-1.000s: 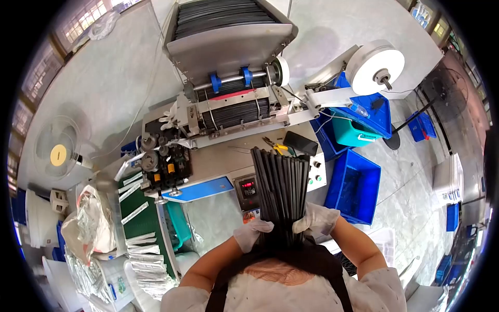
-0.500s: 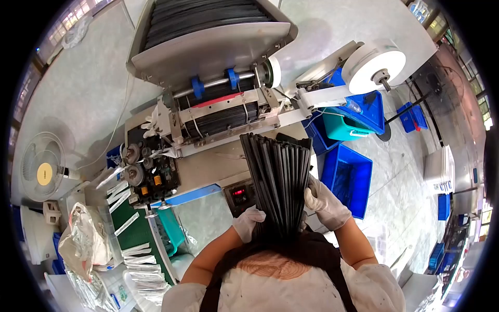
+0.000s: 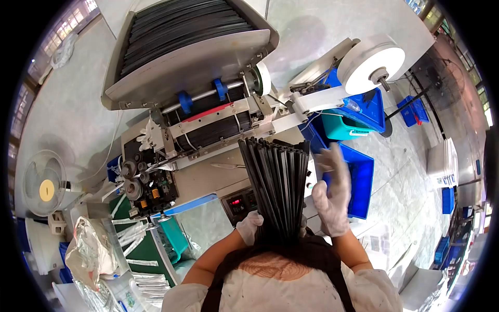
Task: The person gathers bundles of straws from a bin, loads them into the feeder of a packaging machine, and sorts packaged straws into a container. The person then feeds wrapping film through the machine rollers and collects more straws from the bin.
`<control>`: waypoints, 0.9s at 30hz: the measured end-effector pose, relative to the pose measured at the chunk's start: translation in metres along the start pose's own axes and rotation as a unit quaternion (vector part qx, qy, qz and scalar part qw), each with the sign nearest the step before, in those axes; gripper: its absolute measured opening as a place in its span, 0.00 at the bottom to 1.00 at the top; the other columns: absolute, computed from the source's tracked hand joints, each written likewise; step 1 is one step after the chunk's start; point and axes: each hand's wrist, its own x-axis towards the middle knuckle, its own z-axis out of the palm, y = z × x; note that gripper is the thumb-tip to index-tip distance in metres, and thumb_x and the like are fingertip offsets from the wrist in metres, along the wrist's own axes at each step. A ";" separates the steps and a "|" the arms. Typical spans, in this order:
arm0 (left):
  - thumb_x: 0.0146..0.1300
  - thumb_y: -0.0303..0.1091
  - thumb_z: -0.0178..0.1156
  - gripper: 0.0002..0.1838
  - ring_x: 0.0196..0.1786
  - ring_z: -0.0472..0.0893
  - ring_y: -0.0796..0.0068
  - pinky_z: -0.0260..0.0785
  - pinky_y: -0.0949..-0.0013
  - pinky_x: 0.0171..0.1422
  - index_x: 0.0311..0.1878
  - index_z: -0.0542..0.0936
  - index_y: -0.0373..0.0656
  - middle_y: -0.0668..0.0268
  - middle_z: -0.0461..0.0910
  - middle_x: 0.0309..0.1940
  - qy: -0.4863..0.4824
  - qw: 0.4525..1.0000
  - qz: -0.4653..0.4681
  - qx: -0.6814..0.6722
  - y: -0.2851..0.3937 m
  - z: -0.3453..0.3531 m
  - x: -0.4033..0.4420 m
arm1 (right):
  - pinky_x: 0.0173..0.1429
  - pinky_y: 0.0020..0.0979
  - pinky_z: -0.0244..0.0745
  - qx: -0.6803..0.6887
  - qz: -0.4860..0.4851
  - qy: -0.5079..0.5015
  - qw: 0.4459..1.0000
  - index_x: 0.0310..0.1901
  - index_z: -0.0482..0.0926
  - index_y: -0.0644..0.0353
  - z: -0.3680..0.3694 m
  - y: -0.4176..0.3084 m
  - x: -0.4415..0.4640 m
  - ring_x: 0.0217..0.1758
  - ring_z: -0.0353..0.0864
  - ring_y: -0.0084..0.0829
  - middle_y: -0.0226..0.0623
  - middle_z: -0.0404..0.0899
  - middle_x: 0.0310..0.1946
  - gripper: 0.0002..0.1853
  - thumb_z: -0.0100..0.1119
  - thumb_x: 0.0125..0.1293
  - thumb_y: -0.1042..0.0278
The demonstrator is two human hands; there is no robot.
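A thick bundle of long black strips (image 3: pixel 278 190) stands upright against my apron, its upper ends fanned out a little unevenly. My left hand (image 3: pixel 250 227), in a white glove, is closed around the bundle's lower left side. Just right of the bundle, my gloved right hand (image 3: pixel 334 195) is raised off it, fingers spread and slightly blurred, holding nothing. Behind the bundle is a machine whose metal hopper (image 3: pixel 192 60) holds many similar black strips. The bundle's lower end is hidden against my body.
A white tape reel (image 3: pixel 370 65) is at the upper right. Blue bins (image 3: pixel 359 179) and a teal bin (image 3: pixel 345 126) stand on the right. Silvery packets (image 3: pixel 150 287), a bag (image 3: pixel 92 247) and a fan (image 3: pixel 46 182) are on the left.
My right hand has let go of the bundle's right side and opened out to the right. My left hand keeps its hold. The machine appears shifted left and larger as the view moved.
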 end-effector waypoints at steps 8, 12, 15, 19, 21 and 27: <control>0.51 0.26 0.52 0.28 0.46 0.77 0.73 0.70 0.66 0.53 0.59 0.70 0.34 0.59 0.77 0.45 0.202 0.978 -0.018 0.055 -0.002 -0.051 -0.017 | 0.31 0.30 0.62 -0.475 -0.318 -0.239 0.785 0.50 0.79 0.58 0.028 -0.040 0.017 0.27 0.66 0.27 0.28 0.64 0.25 0.30 0.65 0.49 0.45; 0.52 0.24 0.50 0.24 0.40 0.78 0.81 0.73 0.72 0.47 0.56 0.72 0.36 0.64 0.78 0.40 0.329 0.942 -0.023 0.057 -0.005 -0.052 -0.014 | 0.30 0.30 0.63 -0.516 -0.291 -0.258 0.763 0.48 0.79 0.62 0.025 -0.040 0.012 0.26 0.66 0.27 0.29 0.63 0.23 0.28 0.65 0.51 0.48; 0.55 0.29 0.47 0.29 0.58 0.72 0.67 0.63 0.62 0.65 0.64 0.67 0.40 0.60 0.74 0.55 0.313 0.948 -0.023 -0.060 -0.011 -0.144 -0.039 | 0.28 0.31 0.68 -0.417 -0.212 -0.271 0.841 0.40 0.80 0.58 0.024 -0.044 0.014 0.26 0.73 0.29 0.31 0.68 0.23 0.21 0.67 0.51 0.51; 0.49 0.22 0.48 0.28 0.36 0.76 0.84 0.70 0.77 0.43 0.59 0.70 0.40 0.69 0.76 0.35 0.277 0.953 -0.028 0.123 -0.010 -0.114 -0.031 | 0.26 0.32 0.71 -0.361 -0.130 -0.291 0.877 0.37 0.80 0.55 0.024 -0.045 0.012 0.26 0.76 0.31 0.31 0.70 0.23 0.17 0.68 0.51 0.52; 0.48 0.21 0.47 0.30 0.35 0.75 0.85 0.70 0.78 0.43 0.59 0.69 0.41 0.70 0.75 0.34 0.339 0.934 -0.039 0.106 -0.003 -0.043 -0.015 | 0.24 0.32 0.71 -0.367 -0.086 -0.251 0.892 0.33 0.80 0.54 0.026 -0.044 0.004 0.23 0.77 0.32 0.31 0.72 0.23 0.14 0.68 0.51 0.54; 0.49 0.19 0.49 0.31 0.42 0.77 0.81 0.70 0.73 0.52 0.62 0.67 0.38 0.68 0.77 0.39 0.215 0.975 -0.053 0.027 -0.014 -0.145 -0.031 | 0.22 0.31 0.71 -0.408 -0.080 -0.189 0.890 0.30 0.81 0.54 0.025 -0.049 -0.003 0.21 0.77 0.33 0.31 0.73 0.23 0.12 0.68 0.51 0.56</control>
